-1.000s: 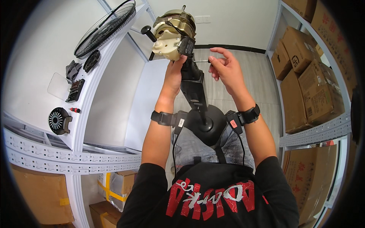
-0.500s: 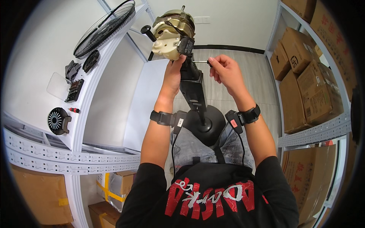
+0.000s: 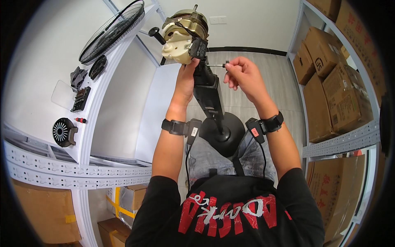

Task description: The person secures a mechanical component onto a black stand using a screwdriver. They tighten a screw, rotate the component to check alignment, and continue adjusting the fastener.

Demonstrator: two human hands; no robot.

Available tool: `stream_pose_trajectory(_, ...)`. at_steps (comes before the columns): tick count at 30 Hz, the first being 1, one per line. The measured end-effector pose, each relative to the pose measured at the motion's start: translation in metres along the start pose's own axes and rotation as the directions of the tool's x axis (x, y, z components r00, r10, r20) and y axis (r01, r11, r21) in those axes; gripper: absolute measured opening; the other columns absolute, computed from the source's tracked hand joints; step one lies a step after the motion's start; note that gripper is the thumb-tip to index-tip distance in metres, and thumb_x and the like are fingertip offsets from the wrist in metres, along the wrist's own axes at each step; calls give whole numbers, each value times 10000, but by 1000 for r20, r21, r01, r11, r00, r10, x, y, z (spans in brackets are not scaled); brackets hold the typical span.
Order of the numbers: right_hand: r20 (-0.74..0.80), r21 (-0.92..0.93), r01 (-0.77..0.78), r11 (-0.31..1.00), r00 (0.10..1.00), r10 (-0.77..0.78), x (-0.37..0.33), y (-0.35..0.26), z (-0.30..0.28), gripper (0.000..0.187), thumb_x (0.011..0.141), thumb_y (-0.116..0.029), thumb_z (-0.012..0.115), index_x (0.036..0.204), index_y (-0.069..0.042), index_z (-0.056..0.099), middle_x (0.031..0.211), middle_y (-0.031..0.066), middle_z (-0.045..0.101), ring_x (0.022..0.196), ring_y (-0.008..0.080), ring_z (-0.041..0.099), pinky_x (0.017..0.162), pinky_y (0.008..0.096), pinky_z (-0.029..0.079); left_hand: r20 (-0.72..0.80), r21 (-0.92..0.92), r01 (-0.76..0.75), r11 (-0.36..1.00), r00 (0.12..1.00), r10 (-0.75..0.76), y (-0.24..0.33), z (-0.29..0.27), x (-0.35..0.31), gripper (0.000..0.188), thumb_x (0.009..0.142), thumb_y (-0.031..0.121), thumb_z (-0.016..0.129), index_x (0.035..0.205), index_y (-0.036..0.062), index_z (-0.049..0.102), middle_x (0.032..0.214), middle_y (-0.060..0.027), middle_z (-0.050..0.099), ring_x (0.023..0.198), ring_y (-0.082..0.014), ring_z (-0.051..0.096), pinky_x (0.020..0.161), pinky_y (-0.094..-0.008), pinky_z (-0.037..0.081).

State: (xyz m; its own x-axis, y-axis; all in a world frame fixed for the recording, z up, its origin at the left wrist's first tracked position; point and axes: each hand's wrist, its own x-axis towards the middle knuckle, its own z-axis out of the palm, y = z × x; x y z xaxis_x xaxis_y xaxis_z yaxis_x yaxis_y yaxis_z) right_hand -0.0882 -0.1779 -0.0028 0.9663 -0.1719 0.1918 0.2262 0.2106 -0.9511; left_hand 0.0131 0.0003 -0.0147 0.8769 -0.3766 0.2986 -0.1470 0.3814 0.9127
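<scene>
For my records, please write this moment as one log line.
left hand: at neck below motor | right hand: at black knob of pin | pin: meets neck | grille: on shelf

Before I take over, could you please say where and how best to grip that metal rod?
Probably pinched by its black end, from the right: the metal rod runs sideways out from the black neck, so that end sits outermost, by the right hand.
</scene>
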Motion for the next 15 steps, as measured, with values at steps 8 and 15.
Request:
stream_pose_trajectory(8, -49, 4, 86, 996, 995, -86, 5, -2, 8, 182, 955, -175, 670, 1000, -34, 564, 743, 61, 648, 573, 97, 578, 479, 230, 425, -18, 14, 5, 1000, 1000, -5, -3, -3, 1, 426, 975, 345, 588, 1270, 38, 575, 1179, -41, 644, 1069, -142, 609, 978, -310, 454)
stream_pose_trajectory(15, -37, 85, 153, 985, 988, -151, -7, 3, 11, 181, 941, -144, 683, 988, -27, 553, 726, 71, 660, 588, 96, 613, 491, 226, 452, 20, 19, 33, 999, 999, -33, -3, -2, 1, 430, 967, 400, 581, 1187, 32, 601, 1031, -77, 690, 924, -163, 669, 879, -313, 517)
